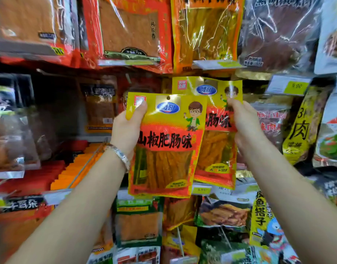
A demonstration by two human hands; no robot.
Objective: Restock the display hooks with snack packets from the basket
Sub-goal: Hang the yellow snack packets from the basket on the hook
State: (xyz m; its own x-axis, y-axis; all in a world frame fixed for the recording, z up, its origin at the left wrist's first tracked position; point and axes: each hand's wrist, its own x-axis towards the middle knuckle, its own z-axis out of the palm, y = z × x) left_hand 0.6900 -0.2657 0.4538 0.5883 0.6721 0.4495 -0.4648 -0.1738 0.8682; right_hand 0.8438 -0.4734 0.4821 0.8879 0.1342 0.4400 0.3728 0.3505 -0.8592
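While both arms reach up at the shelf, here's the picture:

Left hand: thumb pressed over the top-left corner of the front packet, fingers hidden behind it, held up clear of the rack.

Right hand: fingertips pinching the top edge of the rear packet, which hangs just behind and beside the front one; its hook is not visible.

Hang hole: free at the top centre of the front packet.

Handling: looks light, thin, floppy; glossy film likely slippery, so grip the sealed header near the hole.

Basket: out of sight.
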